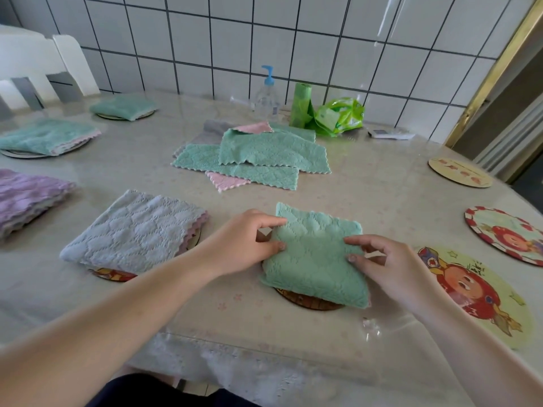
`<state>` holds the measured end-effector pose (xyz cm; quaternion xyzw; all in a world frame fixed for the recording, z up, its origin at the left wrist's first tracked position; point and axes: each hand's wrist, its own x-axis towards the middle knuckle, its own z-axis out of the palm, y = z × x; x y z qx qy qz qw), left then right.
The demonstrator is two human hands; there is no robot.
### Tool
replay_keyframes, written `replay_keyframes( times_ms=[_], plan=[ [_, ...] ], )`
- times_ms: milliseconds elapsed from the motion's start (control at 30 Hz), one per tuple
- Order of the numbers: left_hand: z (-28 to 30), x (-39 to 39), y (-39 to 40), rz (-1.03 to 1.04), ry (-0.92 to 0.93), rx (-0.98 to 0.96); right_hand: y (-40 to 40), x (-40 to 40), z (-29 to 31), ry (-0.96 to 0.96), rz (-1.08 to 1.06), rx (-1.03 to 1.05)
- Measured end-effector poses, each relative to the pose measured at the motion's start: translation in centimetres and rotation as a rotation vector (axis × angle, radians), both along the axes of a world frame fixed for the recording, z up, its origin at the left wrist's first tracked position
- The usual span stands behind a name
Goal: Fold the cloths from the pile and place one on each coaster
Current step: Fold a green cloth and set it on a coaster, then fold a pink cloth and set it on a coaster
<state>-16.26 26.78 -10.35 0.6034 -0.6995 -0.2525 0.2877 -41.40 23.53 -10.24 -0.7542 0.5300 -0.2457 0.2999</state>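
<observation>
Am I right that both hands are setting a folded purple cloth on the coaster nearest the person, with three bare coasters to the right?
Not quite. In the head view the folded cloth under the left hand and right hand is green, not purple. It lies on the near coaster; three bare coasters do sit to the right.

Just one view here, a head cam sitting above the near edge of the table point(367, 183), looking forward and down across it toward the tiled wall point(293, 39) at the far edge. It's wide-angle and pretty close in — both forearms come in from the bottom, and the table edges curve off at the sides.
</observation>
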Motion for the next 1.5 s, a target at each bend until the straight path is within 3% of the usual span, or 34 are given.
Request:
replay_keyframes(
  times_ms=[100,300,433,533,667,967,1133,1333,1500],
  plan=[
    [-0.1,-0.3,0.2,0.005,-0.146,0.009,0.2,0.0,-0.2,0.153,-0.007,-0.125],
    [0.8,-2.6,0.2,-0.017,-0.305,-0.242,1.0,2.2,0.5,0.225,0.051,-0.305],
    [-0.2,-4.6,-0.8,-0.131,-0.54,-0.171,1.0,4.5,0.4,0.446,0.118,-0.348],
    [-1.2,-4.4,-1.3,-0.144,-0.655,-0.026,0.8,4.7,-0.3,0.605,0.127,-0.234],
    [-1.6,-3.4,-1.4,-0.179,-0.673,0.03,0.6,3.5,-1.0,0.699,0.127,-0.093],
    [-1.2,-2.0,-1.5,-0.24,-0.685,0.008,0.1,3.1,-0.3,0.751,0.142,-0.119],
    [0.2,2.2,-4.3,-0.105,-0.711,0.058,-2.7,4.3,1.8,0.732,0.139,-0.19],
    [1.4,8.7,-9.0,0.041,-0.71,-0.018,-8.4,8.8,2.7,0.711,0.188,-0.187],
    [0.6,11.4,-13.1,0.044,-0.701,0.023,-13.4,13.4,2.2,0.699,0.24,-0.201]
  ],
)
